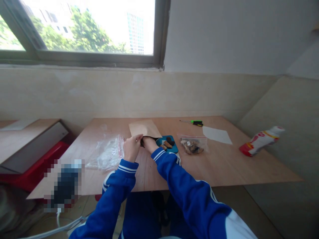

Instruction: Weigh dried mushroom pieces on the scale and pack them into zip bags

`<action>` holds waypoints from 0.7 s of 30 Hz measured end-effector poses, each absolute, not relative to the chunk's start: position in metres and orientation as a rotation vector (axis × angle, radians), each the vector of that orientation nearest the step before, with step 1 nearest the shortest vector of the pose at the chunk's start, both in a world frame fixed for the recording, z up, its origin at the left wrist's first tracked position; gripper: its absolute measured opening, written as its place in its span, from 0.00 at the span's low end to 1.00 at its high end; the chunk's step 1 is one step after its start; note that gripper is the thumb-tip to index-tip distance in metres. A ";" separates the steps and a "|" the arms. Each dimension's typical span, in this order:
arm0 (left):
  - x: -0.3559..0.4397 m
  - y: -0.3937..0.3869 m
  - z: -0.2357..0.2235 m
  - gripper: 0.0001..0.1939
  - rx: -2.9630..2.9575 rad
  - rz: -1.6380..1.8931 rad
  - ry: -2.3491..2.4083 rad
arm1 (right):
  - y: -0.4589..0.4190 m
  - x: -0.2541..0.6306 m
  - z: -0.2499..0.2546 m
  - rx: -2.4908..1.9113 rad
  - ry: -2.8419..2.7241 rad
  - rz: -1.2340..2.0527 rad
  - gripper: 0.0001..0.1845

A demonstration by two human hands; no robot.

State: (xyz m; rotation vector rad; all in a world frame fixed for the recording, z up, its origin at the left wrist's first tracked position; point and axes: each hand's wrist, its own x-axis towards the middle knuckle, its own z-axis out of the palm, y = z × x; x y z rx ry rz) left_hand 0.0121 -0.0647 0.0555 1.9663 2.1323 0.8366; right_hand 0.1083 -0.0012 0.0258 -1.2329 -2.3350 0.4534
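My left hand (131, 147) pinches the near edge of a brown paper envelope (144, 128) lying on the wooden table (224, 162). My right hand (149, 143) has its fingers at the envelope's mouth, which hides them; what they hold cannot be told. Just right of that hand lies a small blue tray (171, 148) with a few dark and brown pieces on it. Both sleeves are blue with white stripes.
A clear plastic bag (108, 153) lies left of my hands. A zip bag with brown pieces (192, 145), a white paper sheet (216, 135) and a green-handled screwdriver (195, 122) lie to the right. A white and red bottle (259, 140) lies at the far right edge.
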 end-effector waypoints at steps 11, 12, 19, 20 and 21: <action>-0.003 -0.053 0.055 0.17 1.950 0.879 2.228 | -0.062 0.169 0.047 -1.123 -2.182 0.537 0.07; -0.005 -0.050 0.055 0.17 1.950 0.881 2.238 | -0.066 0.180 0.049 -1.077 -2.129 0.565 0.07; -0.010 -0.039 0.032 0.17 1.907 0.787 2.176 | -0.044 0.239 0.025 -1.246 -2.036 0.539 0.07; -0.009 -0.039 0.028 0.18 1.900 0.779 2.174 | -0.037 0.239 0.018 -1.262 -2.061 0.510 0.07; -0.009 -0.039 0.024 0.18 1.895 0.769 2.173 | -0.030 0.238 0.012 -1.272 -2.088 0.480 0.07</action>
